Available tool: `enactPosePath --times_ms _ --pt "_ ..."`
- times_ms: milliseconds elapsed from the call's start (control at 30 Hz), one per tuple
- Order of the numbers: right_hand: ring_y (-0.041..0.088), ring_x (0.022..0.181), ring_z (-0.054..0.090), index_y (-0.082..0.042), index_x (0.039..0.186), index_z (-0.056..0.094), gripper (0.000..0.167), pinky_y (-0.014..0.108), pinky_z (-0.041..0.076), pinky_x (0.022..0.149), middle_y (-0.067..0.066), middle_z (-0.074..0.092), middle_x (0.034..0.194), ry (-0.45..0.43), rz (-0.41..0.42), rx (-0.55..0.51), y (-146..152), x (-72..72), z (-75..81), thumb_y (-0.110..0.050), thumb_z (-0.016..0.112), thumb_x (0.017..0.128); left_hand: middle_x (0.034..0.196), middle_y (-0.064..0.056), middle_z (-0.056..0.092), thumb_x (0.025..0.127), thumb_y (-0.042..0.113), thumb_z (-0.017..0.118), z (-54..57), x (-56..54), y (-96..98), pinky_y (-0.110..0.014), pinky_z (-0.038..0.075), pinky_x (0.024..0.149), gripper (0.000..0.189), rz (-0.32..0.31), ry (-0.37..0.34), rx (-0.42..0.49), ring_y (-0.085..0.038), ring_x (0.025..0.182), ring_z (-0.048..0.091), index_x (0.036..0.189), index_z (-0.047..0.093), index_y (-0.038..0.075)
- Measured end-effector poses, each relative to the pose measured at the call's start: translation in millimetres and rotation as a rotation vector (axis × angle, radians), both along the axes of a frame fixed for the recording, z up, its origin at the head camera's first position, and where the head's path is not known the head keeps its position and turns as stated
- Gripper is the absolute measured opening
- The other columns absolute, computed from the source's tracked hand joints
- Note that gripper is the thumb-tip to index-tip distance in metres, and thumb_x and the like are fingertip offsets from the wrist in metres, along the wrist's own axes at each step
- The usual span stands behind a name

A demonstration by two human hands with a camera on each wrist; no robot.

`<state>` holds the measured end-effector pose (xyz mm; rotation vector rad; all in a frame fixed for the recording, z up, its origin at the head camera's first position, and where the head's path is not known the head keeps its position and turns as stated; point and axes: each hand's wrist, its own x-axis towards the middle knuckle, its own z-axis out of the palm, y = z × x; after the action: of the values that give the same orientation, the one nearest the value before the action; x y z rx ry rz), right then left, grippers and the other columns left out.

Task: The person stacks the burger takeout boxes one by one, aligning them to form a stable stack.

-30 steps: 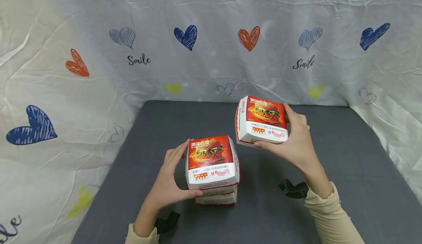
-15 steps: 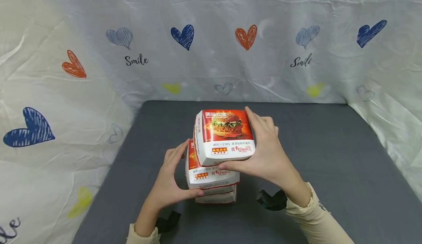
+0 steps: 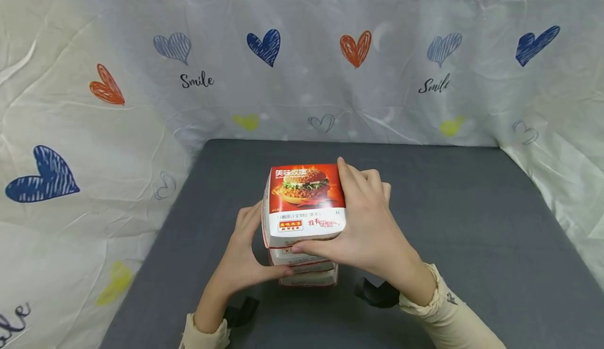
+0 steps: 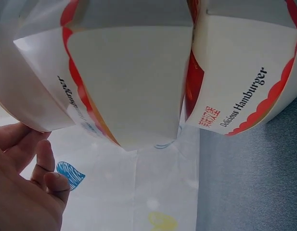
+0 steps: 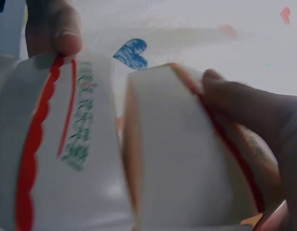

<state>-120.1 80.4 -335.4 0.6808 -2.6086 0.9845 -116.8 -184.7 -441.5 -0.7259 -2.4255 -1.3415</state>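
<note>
My right hand (image 3: 370,223) grips a red and white hamburger box (image 3: 304,192), thumb across its near face and fingers over the far right edge. This box sits right over a stack of similar hamburger boxes (image 3: 309,277), overlapping the upper one in the head view. From the left, my left hand (image 3: 245,254) holds the stack's upper box, its thumb along the near side. In the left wrist view, curled fingers (image 4: 45,168) show beside the white box sides. The right wrist view, slightly blurred, shows my right thumb (image 5: 235,96) on the held box (image 5: 177,144), close to the one below.
A dark grey tabletop (image 3: 448,223) lies under the stack. Behind it and at both sides hangs a pale cloth (image 3: 302,19) printed with hearts and words. Black bands (image 3: 376,292) are worn at both wrists.
My right hand has brought its hamburger box leftward and down, from the right of the stack to right over it. My left hand has kept its place at the stack.
</note>
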Motion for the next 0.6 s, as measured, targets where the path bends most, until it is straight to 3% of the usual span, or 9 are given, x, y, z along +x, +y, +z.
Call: enactPosePath --times_ms 233,367,500,600 --pt "0.029 0.121 0.042 0.004 0.163 0.034 0.141 0.048 0.028 0.094 0.015 0.051 0.155 -0.001 -0.010 0.057 -0.4 2.9 4.9 -0.067 0.096 0.059 0.163 -0.005 0.047 0.068 0.063 0.095 -1.6 -1.0 1.5 -0.058 0.038 0.103 0.116 -0.022 0.012 0.021 -0.023 0.132 0.036 0.163 0.044 0.018" --pt "0.028 0.120 0.041 0.003 0.163 0.034 0.141 0.047 0.026 0.093 0.015 0.050 0.154 -0.012 0.011 0.056 2.6 1.5 5.1 -0.065 0.098 0.058 0.162 -0.006 0.048 0.067 0.063 0.095 -2.0 -1.6 1.3 -0.057 0.039 0.105 0.118 -0.022 0.007 0.027 -0.024 0.134 0.036 0.163 0.043 0.018" --pt "0.028 0.120 0.040 0.003 0.163 0.033 0.142 0.047 0.026 0.094 0.015 0.051 0.153 -0.014 0.017 0.053 3.3 1.8 5.3 -0.065 0.098 0.057 0.163 -0.006 0.047 0.063 0.054 0.101 -1.8 -1.4 0.2 -0.058 0.039 0.106 0.123 -0.013 0.008 0.019 -0.024 0.136 0.035 0.165 0.041 0.018" --pt "0.028 0.120 0.040 0.004 0.163 0.032 0.144 0.047 0.027 0.094 0.015 0.052 0.152 -0.007 0.014 0.059 2.8 2.5 5.4 -0.066 0.098 0.057 0.165 -0.006 0.045 0.066 0.062 0.097 -1.9 -0.1 -0.4 -0.061 0.037 0.107 0.125 -0.013 0.014 0.017 -0.025 0.138 0.034 0.166 0.039 0.017"
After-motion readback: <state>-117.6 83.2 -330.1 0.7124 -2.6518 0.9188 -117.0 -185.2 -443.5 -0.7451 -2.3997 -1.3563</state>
